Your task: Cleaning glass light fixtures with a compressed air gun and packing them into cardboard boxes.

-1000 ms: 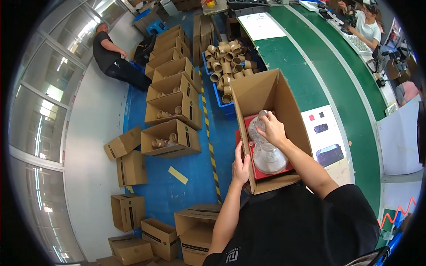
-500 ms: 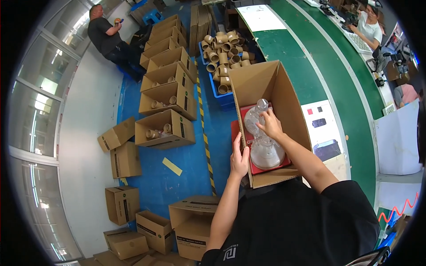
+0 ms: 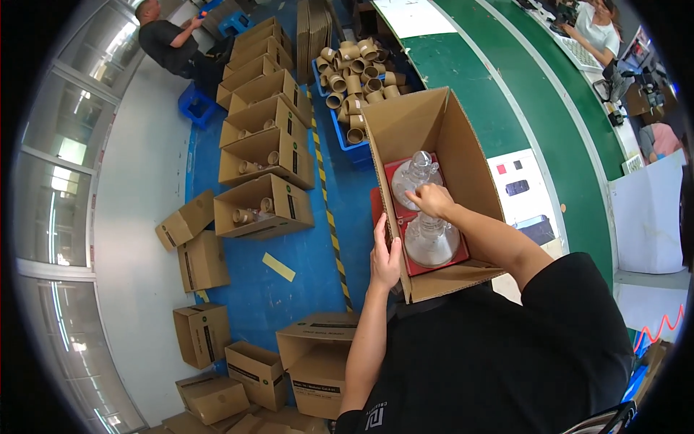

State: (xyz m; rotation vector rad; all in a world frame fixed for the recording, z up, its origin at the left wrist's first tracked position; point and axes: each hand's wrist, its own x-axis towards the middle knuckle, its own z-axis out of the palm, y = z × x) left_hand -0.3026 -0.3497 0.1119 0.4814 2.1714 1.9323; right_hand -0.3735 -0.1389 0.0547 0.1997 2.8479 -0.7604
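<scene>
An open brown cardboard box (image 3: 423, 123) stands in front of me with a red tray (image 3: 463, 249) at its bottom. Two clear glass pieces sit in it: a far one (image 3: 412, 173) and a near one (image 3: 431, 242) with a wide round base. My right hand (image 3: 431, 199) reaches into the box and grips the top of the near glass piece. My left hand (image 3: 384, 257) presses flat against the outside of the box's left wall, fingers together.
A blue crate (image 3: 347, 137) of cardboard tubes (image 3: 356, 79) lies beyond the box. A row of open cartons (image 3: 264, 155) runs along the blue floor at left, with closed cartons (image 3: 210, 333) nearer. A person (image 3: 170, 43) crouches far left; another person (image 3: 596, 25) sits by the green conveyor (image 3: 535, 94).
My view has shifted, so the box sits lower and larger. My right hand stays in the box on the glass pieces; my left hand remains on the box's side.
</scene>
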